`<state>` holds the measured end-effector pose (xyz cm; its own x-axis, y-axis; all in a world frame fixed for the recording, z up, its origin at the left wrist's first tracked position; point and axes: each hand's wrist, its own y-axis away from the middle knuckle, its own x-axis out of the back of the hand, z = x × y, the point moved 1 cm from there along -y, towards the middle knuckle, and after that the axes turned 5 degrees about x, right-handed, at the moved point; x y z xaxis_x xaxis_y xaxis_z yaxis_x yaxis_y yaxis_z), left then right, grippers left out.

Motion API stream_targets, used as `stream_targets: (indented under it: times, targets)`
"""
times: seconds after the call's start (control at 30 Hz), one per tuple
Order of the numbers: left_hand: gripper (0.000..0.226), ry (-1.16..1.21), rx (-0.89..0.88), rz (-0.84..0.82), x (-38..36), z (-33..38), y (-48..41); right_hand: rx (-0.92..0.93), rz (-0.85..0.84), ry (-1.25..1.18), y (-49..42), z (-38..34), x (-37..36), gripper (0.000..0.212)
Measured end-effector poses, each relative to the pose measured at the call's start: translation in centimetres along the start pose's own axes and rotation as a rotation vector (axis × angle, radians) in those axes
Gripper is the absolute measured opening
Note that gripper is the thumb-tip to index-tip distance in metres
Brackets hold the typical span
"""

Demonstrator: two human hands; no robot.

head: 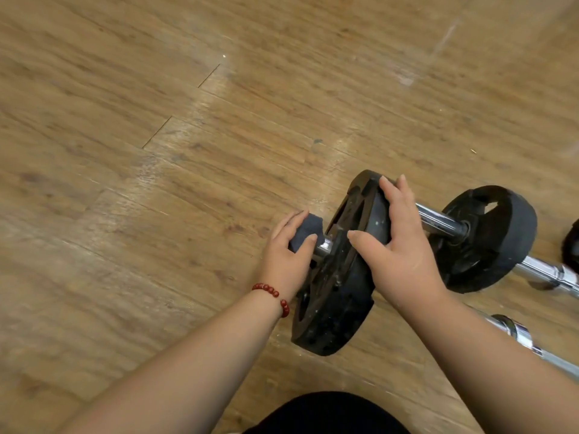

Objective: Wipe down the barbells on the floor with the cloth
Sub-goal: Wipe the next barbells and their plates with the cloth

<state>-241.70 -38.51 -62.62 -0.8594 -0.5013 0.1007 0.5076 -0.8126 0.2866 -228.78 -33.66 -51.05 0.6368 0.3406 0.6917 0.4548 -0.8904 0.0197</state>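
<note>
Inspection of the wooden floor (156, 151) finds one barbell (438, 219) lying in the right half of the view, its chrome shaft running from centre toward the right edge. It carries two black plates: a near plate (338, 308) standing on its rim on the floor, and a far plate (501, 239) further along the shaft, well apart from the first. The left hand (283, 255) grips a dark grey cloth (305, 231), fingers and thumb curled round it, and holds it against the stub end (324, 245) of the shaft just outside the near plate. The right hand (401, 245) grasps the top rim of the near plate, fingers draped over the far side and thumb pressed on the near face. Relief on the plate faces is too blurred to read. A red bead bracelet (271, 291) sits on the left wrist. A second chrome bar (513, 332) lies on the floor at the lower right, near the person's right forearm. Dark clothing (326, 411) shows at the bottom edge.
</note>
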Motion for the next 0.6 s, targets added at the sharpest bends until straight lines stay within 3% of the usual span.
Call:
stream_targets:
  times: [0.13, 0.23, 0.3, 0.4, 0.47, 0.6]
  targets:
    - [0.04, -0.053, 0.072, -0.046, -0.5, 0.7, -1.7, 0.013, 0.009, -0.061, -0.1, 0.1, -0.1, 0.079]
    - [0.022, -0.106, 0.125, -0.107, -0.6, 1.5, -3.6, 0.024, -0.006, -0.07, -0.3, 0.1, -0.1, 0.08]
    - [0.014, -0.115, 0.044, -0.084, -0.7, 1.5, -2.7, 0.032, -0.005, -0.07, -0.3, 0.2, 0.0, 0.08]
    - [0.022, -0.248, -0.217, -0.031, 0.1, -0.2, 0.6, 0.053, 0.003, -0.068, 0.2, 0.5, -0.2, 0.08]
    - [0.024, -0.365, -0.343, -0.08, 0.7, -1.2, 0.5, 0.063, 0.006, -0.072, 0.5, 0.5, -0.5, 0.081]
    - [0.027, -0.443, -0.242, -0.253, 0.9, 0.5, -3.5, 0.076, 0.003, -0.071, 0.4, 0.6, -0.6, 0.08]
